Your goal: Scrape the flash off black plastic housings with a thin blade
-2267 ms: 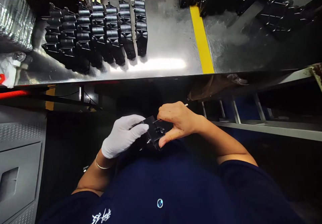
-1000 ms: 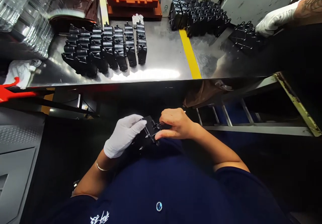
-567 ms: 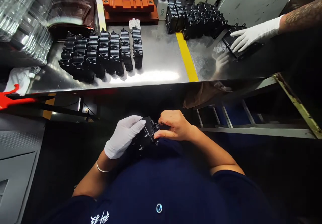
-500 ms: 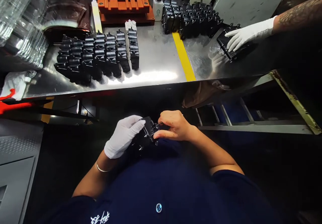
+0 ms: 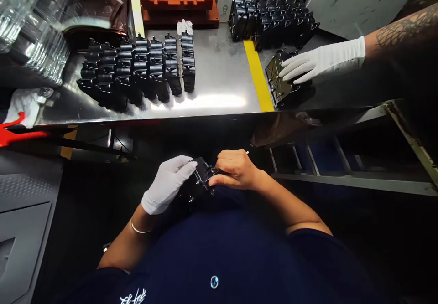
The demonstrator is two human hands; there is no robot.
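Head view: what do the hands have?

The white-gloved left hand [image 5: 167, 184] is closed around one black moulded plastic piece [image 5: 204, 175], held just in front of the person's navy shirt [image 5: 219, 254]. The bare right hand [image 5: 237, 170] is curled against the other side of that piece, with its thumb stretched along it. A thin pale stick [image 5: 247, 152] pokes out past its knuckles and seems pinched in those fingers, though most of it is hidden.

How far along does it look?

Only the piece in the hands is being worked on. Well beyond the hands, on a stainless steel table [image 5: 214, 67], tight rows of black plastic pieces [image 5: 143, 69] stand together, with a second dense block of them [image 5: 270, 21] further ahead and to the right. Many pieces are lined up, but I can't tell which are finished and which are waiting.

Anyone else nearby?

Yes, ahead and to the right of the hands, a co-worker's white-gloved hand [image 5: 318, 62] rests on a flat black piece with a gold-toned face [image 5: 278, 77], beside a yellow stripe [image 5: 257, 71] on the table.
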